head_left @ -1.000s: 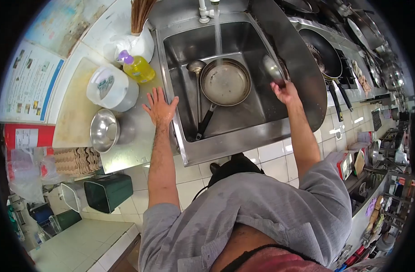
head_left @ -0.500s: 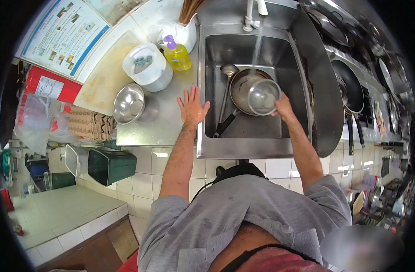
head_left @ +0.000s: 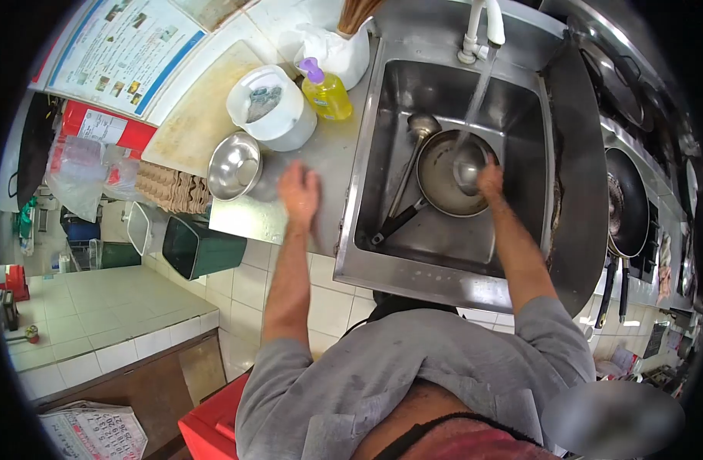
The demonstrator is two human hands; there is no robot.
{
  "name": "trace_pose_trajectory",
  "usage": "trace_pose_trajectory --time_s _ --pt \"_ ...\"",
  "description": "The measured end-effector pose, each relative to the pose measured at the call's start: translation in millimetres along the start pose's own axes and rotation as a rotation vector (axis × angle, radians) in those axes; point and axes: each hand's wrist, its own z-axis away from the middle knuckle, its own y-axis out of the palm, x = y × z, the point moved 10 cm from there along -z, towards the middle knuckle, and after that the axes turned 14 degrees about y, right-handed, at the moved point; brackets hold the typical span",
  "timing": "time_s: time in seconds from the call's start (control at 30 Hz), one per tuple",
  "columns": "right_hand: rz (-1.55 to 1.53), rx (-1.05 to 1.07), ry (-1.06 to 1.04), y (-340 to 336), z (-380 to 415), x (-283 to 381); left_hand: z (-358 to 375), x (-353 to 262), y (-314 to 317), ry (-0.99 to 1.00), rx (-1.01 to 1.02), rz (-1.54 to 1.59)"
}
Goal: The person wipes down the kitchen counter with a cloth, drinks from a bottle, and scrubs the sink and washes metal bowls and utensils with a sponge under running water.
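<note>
In the steel sink [head_left: 520,230], the right hand [head_left: 489,180] gripped a small bowl [head_left: 469,170] under running water [head_left: 478,100], where wet fingers risked dropping it onto the pan [head_left: 443,188]; the blurred left hand [head_left: 299,193], at nine o'clock over the bench [head_left: 328,153], showed no readable finger spread.

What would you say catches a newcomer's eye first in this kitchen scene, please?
Most striking is the water stream running from the tap into the steel sink, where the right hand holds a small metal bowl under it, above a frying pan. The left hand, blurred, is over the steel counter, near an empty steel bowl. A yellow soap bottle stands at the sink's far-left corner.
</note>
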Motion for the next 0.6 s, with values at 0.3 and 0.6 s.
trace_pose_trajectory --time_s 0.3,0.6 --pt "-0.312 0.253 0.278 107.2 -4.2 -59.0 -24.0 -46.5 75.0 -0.141 0.472 -0.364" --pt "-0.91 0.67 0.01 28.6 71.1 76.4 -42.8 -89.7 75.7 0.124 0.264 0.106"
